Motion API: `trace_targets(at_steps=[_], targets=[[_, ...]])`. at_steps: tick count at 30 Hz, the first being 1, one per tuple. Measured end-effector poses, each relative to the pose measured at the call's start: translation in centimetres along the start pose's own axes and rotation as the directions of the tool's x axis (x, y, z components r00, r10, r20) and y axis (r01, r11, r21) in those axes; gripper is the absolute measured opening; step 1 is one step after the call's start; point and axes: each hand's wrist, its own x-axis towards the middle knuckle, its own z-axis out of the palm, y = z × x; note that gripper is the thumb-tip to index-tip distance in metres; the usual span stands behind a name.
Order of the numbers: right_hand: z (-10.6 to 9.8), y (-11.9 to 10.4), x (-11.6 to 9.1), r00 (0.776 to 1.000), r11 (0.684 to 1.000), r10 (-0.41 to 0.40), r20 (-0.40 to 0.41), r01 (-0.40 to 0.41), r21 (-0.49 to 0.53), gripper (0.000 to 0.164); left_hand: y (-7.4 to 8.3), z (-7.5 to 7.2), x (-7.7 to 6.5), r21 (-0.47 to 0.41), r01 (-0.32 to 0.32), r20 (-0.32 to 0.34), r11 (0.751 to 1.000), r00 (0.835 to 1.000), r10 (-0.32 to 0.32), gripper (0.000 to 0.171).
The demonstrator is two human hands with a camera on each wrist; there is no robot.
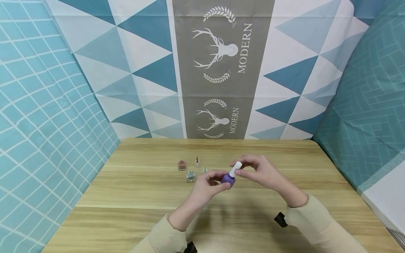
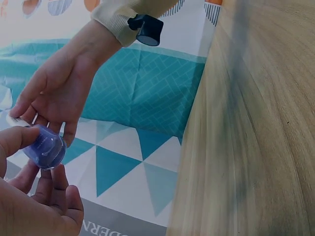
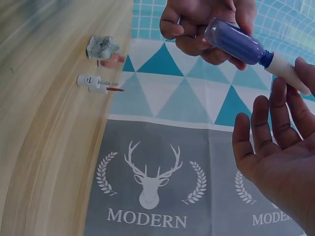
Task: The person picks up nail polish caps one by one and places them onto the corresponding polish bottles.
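A nail polish bottle (image 1: 227, 180) of purple polish is held above the table by my left hand (image 1: 205, 188), thumb on one side and fingers on the other. Its white cap (image 1: 235, 169) is pinched between the thumb and fingers of my right hand (image 1: 261, 172). Bottle and cap tilt together in one line. In the right wrist view a purple-coated neck (image 3: 267, 58) shows between the bottle's shoulder and the cap. The left wrist view has the rounded glass (image 2: 49, 150) of the bottle between both hands, the cap mostly hidden behind fingers.
On the wooden table (image 1: 142, 196), left of my hands, stand an uncapped reddish-brown polish bottle (image 1: 182, 166) and a clear glittery bottle (image 1: 190, 176). Two white brush caps (image 1: 197, 163) stand beside them, brushes upward. Patterned cloth (image 1: 218, 70) hangs behind the table's far edge.
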Motion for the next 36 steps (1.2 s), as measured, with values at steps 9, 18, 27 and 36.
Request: trace_targets(at_steps=[9, 18, 27, 36], targets=[[0.3, 0.6, 0.4, 1.0, 0.999, 0.014, -0.01, -0.014, 0.052, 0.016, -0.5, 0.3, 0.4, -0.045, 0.014, -0.024, 0.999, 1.0, -0.015, 0.033], [0.3, 0.6, 0.7, 1.0, 0.998, 0.02, -0.016, -0.019, 0.053, 0.014, -0.4, 0.6, 0.4, -0.066, 0.024, -0.048, 0.998, 0.998, -0.027, 0.032], [0.2, 0.7, 1.1, 0.999, 0.999, 0.038, -0.035, -0.038, 0.006, 0.01, -0.1, 0.7, 0.5, -0.065, 0.034, -0.058, 0.997, 0.998, -0.038, 0.033], [0.6, 0.5, 1.5, 0.993, 0.997, 0.072, -0.09, -0.075, -0.031, 0.009, 0.0, 0.8, 0.4, -0.059, 0.008, -0.086, 0.998, 0.996, -0.013, 0.033]])
